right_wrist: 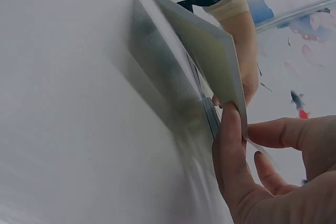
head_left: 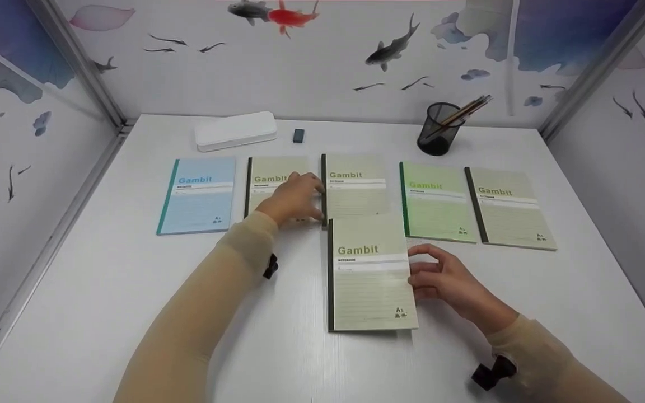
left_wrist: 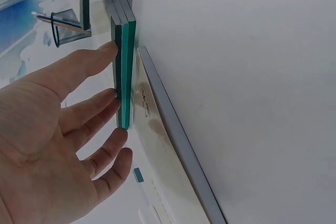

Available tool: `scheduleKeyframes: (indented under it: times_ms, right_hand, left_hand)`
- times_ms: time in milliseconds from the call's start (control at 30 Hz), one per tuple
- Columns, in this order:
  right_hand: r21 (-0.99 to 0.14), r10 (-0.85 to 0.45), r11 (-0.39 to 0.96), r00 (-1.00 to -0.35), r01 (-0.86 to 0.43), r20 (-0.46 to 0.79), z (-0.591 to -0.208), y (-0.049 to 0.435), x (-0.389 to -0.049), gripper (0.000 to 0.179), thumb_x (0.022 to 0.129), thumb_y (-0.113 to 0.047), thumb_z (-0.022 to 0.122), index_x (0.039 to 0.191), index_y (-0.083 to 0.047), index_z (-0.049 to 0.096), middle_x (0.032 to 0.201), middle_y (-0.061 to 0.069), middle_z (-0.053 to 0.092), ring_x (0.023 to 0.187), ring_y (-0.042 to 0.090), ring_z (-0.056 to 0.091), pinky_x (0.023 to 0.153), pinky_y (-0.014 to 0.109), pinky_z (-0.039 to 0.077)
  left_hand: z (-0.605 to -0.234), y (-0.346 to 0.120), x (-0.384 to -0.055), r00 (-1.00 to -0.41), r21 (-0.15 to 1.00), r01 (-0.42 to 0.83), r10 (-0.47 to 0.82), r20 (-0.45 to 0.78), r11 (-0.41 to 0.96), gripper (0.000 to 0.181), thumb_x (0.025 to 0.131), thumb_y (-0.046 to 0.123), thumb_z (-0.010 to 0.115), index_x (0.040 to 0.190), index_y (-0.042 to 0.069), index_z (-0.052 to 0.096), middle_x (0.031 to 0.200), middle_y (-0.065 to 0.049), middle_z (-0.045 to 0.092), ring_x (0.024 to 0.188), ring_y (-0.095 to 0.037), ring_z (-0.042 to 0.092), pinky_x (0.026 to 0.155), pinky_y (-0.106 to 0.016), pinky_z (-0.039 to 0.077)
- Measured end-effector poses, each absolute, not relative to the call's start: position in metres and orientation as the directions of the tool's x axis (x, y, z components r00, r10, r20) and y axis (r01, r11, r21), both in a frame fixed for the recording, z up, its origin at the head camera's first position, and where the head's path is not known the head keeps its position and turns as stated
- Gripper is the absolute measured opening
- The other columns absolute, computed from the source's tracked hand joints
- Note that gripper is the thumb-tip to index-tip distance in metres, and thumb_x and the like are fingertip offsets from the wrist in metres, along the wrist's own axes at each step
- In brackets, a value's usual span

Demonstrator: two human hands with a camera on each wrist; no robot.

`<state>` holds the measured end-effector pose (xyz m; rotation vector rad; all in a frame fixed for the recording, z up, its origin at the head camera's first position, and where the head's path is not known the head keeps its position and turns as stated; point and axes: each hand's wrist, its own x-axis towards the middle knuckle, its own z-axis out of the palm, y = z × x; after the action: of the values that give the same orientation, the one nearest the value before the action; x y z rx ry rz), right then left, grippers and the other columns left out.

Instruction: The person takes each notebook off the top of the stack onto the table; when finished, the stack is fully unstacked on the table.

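Two beige sleeves (head_left: 171, 336) reach over one white table (head_left: 93, 291), where laying-out seems partly done: four notebooks (head_left: 195, 210) lie apart in the row, while a middle stack (head_left: 356, 196) of at least three looks left to spread. Just before it hangs one lifted notebook (head_left: 372, 285), pinched by the right hand (head_left: 454, 282); the left hand (head_left: 294, 197), loosely spread, touches the stack's spines, gripping nothing. Behind sit one white case (head_left: 235, 132), one pencil cup (head_left: 434, 144), one eraser (head_left: 298, 136).

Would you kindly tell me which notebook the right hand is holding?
The frontmost beige, dark-spined notebook: the right hand pinches its edge, while the other notebooks lie in a row behind it.
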<state>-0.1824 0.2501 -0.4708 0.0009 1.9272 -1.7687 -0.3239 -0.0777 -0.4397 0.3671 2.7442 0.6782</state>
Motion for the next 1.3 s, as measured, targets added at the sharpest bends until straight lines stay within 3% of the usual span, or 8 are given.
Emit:
scheduleKeyframes:
  times_ms: [200, 300, 467, 733, 933, 1100, 1300]
  right_hand:
    - [-0.92, -0.346, 0.206, -0.854, 0.334, -0.388, -0.474, 0.25, -0.173, 0.052, 0.091, 0.001, 0.069, 0.137, -0.006, 0.045, 0.118, 0.014, 0.073, 0.093, 0.023, 0.071, 0.078, 0.036, 0.062]
    - [-0.914, -0.328, 0.255, -0.861, 0.316, -0.389, -0.477, 0.245, -0.172, 0.052, 0.089, 0.0, 0.07, 0.136, -0.004, 0.046, 0.113, 0.015, 0.073, 0.089, 0.023, 0.071, 0.075, 0.036, 0.063]
    - [-0.886, -0.273, 0.401, -0.893, 0.233, -0.358, -0.476, 0.239, -0.171, 0.058, 0.082, -0.002, 0.075, 0.134, -0.001, 0.05, 0.106, 0.015, 0.07, 0.081, 0.021, 0.069, 0.069, 0.037, 0.063]
    - [-0.798, -0.245, 0.593, -0.92, 0.108, -0.306, -0.465, 0.235, -0.164, 0.069, 0.08, -0.008, 0.085, 0.142, -0.008, 0.054, 0.111, 0.014, 0.067, 0.077, 0.019, 0.068, 0.063, 0.035, 0.061]
    - [-0.679, -0.228, 0.733, -0.932, 0.025, -0.281, -0.461, 0.226, -0.162, 0.064, 0.078, -0.008, 0.088, 0.137, -0.01, 0.061, 0.103, 0.006, 0.065, 0.074, 0.016, 0.061, 0.056, 0.03, 0.056]
    - [-0.59, -0.211, 0.807, -0.936, -0.004, -0.281, -0.459, 0.223, -0.165, 0.061, 0.076, -0.013, 0.09, 0.132, -0.014, 0.065, 0.102, 0.004, 0.066, 0.081, 0.019, 0.058, 0.063, 0.029, 0.053]
    - [-0.596, -0.231, 0.8, -0.951, -0.066, -0.204, -0.457, 0.227, -0.18, 0.044, 0.084, -0.02, 0.086, 0.124, -0.013, 0.07, 0.101, 0.003, 0.068, 0.082, 0.019, 0.059, 0.066, 0.03, 0.05]
  left_hand:
    - [-0.439, -0.076, -0.323, -0.925, 0.475, 0.184, 0.315, -0.212, 0.861, 0.065, 0.082, 0.024, 0.088, 0.14, 0.011, 0.061, 0.147, -0.005, 0.049, 0.132, -0.027, 0.045, 0.112, -0.044, 0.044]
    - [-0.439, -0.076, -0.321, -0.929, 0.474, 0.166, 0.299, -0.219, 0.865, 0.065, 0.082, 0.024, 0.088, 0.14, 0.012, 0.061, 0.144, -0.005, 0.05, 0.129, -0.027, 0.046, 0.111, -0.044, 0.045]
    - [-0.44, -0.079, -0.32, -0.936, 0.468, 0.124, 0.26, -0.239, 0.875, 0.065, 0.081, 0.024, 0.088, 0.139, 0.015, 0.062, 0.14, -0.006, 0.051, 0.125, -0.025, 0.047, 0.109, -0.044, 0.045]
    - [-0.437, -0.073, -0.32, -0.937, 0.471, 0.111, 0.251, -0.245, 0.875, 0.066, 0.082, 0.023, 0.088, 0.141, 0.014, 0.06, 0.137, -0.006, 0.052, 0.122, -0.024, 0.048, 0.108, -0.043, 0.045]
    - [-0.434, -0.071, -0.319, -0.937, 0.482, 0.1, 0.246, -0.249, 0.871, 0.067, 0.082, 0.022, 0.087, 0.142, 0.013, 0.058, 0.135, -0.005, 0.053, 0.12, -0.023, 0.047, 0.106, -0.043, 0.046]
    - [-0.433, -0.071, -0.318, -0.937, 0.503, 0.08, 0.237, -0.256, 0.861, 0.068, 0.082, 0.02, 0.088, 0.143, 0.013, 0.057, 0.133, -0.005, 0.052, 0.118, -0.024, 0.049, 0.105, -0.043, 0.047]
    - [-0.433, -0.071, -0.317, -0.938, 0.5, 0.094, 0.245, -0.247, 0.861, 0.068, 0.083, 0.02, 0.087, 0.143, 0.012, 0.057, 0.134, -0.007, 0.052, 0.119, -0.024, 0.049, 0.105, -0.043, 0.047]
